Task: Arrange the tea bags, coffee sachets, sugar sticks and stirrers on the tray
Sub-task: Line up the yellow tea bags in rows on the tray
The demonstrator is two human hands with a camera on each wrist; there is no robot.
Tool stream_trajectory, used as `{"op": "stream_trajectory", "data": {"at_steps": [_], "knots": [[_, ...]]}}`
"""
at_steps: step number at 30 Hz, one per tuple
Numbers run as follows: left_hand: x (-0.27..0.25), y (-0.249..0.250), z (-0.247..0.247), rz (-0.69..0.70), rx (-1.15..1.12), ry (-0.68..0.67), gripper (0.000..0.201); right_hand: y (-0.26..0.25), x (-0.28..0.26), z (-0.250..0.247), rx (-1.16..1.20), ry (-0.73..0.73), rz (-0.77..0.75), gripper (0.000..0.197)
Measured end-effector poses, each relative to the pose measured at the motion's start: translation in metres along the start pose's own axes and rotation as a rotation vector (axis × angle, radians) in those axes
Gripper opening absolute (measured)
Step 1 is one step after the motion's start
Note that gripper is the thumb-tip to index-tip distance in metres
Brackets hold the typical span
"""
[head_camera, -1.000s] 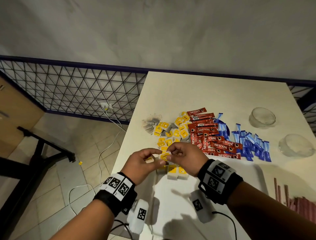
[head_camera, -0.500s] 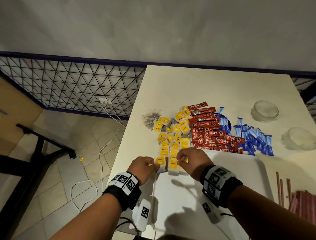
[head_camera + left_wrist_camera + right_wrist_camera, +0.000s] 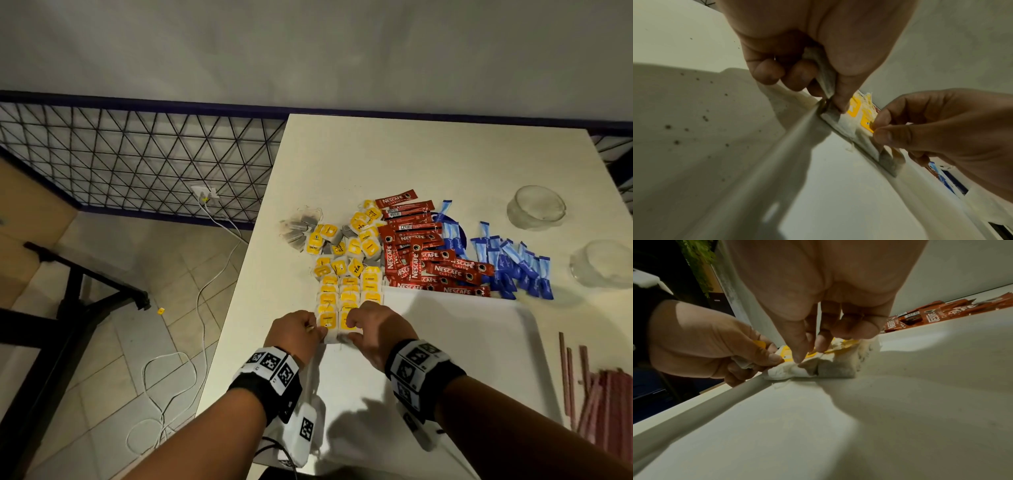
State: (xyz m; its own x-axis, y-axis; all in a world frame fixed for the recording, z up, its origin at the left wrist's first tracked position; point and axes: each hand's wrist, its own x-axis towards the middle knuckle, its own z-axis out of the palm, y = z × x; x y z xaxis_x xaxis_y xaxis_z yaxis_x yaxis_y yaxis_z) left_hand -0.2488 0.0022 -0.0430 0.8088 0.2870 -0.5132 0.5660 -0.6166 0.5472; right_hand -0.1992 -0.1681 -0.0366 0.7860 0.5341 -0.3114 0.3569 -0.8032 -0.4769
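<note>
Tea bags with yellow tags [image 3: 346,296] lie in neat rows in the far left corner of the white tray [image 3: 445,342]. My left hand [image 3: 317,330] grips a tea bag [image 3: 824,73] in its curled fingers at the near end of the rows. My right hand [image 3: 349,329] pinches the yellow tag of the front tea bag [image 3: 830,368] between thumb and forefinger. Loose tea bags [image 3: 342,240], red coffee sachets [image 3: 428,260] and blue sugar sticks [image 3: 513,267] lie in piles beyond the tray. Reddish stirrers [image 3: 599,394] lie to the right of it.
Two glass bowls [image 3: 536,207] [image 3: 603,263] stand at the far right of the cream table [image 3: 411,154]. The table's left edge drops to a tiled floor with white cables [image 3: 171,377]. A mesh fence [image 3: 137,161] runs behind.
Both hands have come down from above the tray corner and nearer to me, onto the front end of the tea bag rows. The view has tilted down.
</note>
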Motion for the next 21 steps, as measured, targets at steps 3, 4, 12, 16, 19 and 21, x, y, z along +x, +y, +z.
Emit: {"op": "stream_trajectory", "data": {"at_steps": [3, 4, 12, 16, 19, 21], "knots": [[0.001, 0.000, 0.002, -0.016, 0.000, 0.032, 0.032, -0.001, 0.003, 0.000, -0.023, -0.011, 0.003, 0.028], [0.002, 0.000, 0.002, -0.027, -0.007, 0.042, 0.030, -0.002, 0.003, 0.000, -0.024, -0.010, 0.004, 0.029], [0.005, 0.000, 0.004, -0.043, 0.000, 0.048, 0.021, -0.001, 0.003, 0.005, 0.006, 0.020, -0.007, 0.031], [-0.003, -0.001, -0.006, -0.008, -0.207, 0.101, 0.026, -0.001, 0.001, -0.002, 0.055, 0.051, -0.042, 0.033], [-0.015, 0.007, -0.019, -0.004, -0.664, -0.060, 0.046, -0.005, 0.001, -0.017, 0.222, 0.100, -0.055, 0.017], [-0.022, 0.017, -0.028, -0.101, -1.043, -0.255, 0.057, -0.013, -0.001, -0.029, 0.338, 0.099, -0.056, 0.009]]}}
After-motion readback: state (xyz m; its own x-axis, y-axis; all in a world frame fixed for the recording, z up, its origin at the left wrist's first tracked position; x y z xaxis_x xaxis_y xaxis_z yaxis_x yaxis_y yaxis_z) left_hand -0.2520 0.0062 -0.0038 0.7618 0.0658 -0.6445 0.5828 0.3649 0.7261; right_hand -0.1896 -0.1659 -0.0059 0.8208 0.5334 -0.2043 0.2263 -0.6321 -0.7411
